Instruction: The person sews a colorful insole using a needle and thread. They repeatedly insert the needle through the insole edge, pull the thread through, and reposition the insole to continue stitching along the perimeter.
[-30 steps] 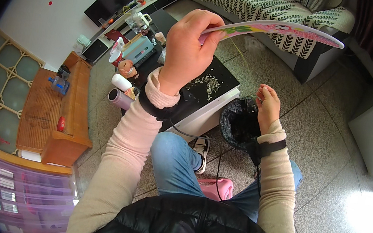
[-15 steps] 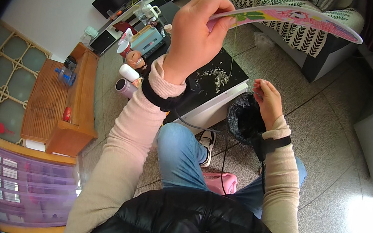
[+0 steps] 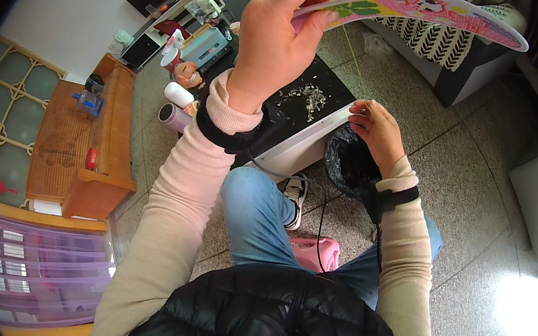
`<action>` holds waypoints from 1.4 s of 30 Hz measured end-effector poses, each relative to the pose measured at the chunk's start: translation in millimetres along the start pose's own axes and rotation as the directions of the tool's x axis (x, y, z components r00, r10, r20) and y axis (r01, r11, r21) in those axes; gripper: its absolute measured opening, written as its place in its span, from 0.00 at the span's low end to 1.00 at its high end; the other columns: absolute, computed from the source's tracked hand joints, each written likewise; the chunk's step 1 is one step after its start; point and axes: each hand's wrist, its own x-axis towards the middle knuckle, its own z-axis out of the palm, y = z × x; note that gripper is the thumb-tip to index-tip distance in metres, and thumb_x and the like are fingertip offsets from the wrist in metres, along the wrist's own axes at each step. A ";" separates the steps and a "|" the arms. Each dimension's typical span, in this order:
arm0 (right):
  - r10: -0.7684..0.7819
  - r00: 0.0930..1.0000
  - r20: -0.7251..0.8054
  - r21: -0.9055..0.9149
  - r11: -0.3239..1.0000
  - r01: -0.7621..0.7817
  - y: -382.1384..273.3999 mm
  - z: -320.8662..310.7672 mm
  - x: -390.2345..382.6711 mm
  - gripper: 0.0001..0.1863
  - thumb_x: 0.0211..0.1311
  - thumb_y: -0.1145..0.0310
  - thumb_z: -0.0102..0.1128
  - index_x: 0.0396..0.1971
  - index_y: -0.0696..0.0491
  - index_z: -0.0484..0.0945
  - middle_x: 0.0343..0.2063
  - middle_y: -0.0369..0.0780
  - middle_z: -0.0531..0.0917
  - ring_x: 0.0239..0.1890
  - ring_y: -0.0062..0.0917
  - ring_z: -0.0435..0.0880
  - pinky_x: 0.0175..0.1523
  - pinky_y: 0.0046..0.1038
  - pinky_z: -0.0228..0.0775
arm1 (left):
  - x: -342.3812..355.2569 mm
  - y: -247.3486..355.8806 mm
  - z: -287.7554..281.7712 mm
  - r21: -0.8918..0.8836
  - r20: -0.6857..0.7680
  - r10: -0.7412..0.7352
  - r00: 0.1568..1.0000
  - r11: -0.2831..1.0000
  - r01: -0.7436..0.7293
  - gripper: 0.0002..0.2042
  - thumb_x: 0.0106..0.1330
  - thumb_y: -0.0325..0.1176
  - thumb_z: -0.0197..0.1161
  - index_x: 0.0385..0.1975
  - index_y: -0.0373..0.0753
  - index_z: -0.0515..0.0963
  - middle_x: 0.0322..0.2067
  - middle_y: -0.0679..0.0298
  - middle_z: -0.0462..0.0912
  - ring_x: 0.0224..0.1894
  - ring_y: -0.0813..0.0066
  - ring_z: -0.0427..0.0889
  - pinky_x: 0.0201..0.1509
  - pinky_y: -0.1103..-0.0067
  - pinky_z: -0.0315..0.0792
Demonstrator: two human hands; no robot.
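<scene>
My left hand (image 3: 278, 42) is raised, with thumb and fingers pinched on the end of an insole (image 3: 435, 12). The insole is thin and curved, white-edged, and stitched in pink, green, yellow and purple. A fine yellow-green thread (image 3: 352, 50) runs from its underside down to my right hand (image 3: 380, 132). Pinched fingers of the right hand meet the thread's lower end, above the front edge of the black table. Whether a needle is between those fingertips is too small to tell.
Small pale scraps (image 3: 311, 100) lie on the black table (image 3: 326, 80). A bin with a black bag (image 3: 345, 161) stands below my right hand. Cups and a bottle (image 3: 179, 95) stand at the table's left. A patterned sofa cover (image 3: 430, 50) is beyond the insole. A dark cable (image 3: 322, 223) hangs between my knees.
My right hand has moved a little left and up, and the thread now slants toward it instead of hanging straight down. My left hand and the insole have risen slightly.
</scene>
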 end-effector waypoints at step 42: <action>-0.089 0.976 0.199 -0.263 0.954 0.141 -5.4 8.1 -3.7 0.18 0.78 0.59 0.47 0.54 0.54 0.79 0.35 0.30 0.81 0.31 0.11 0.74 0.41 0.15 0.69 | -21.6 -13.8 -0.1 0.015 -0.003 -0.097 0.995 0.995 0.097 0.07 0.58 0.23 0.67 0.34 0.35 0.78 0.29 0.60 0.81 0.29 0.66 0.81 0.34 0.76 0.75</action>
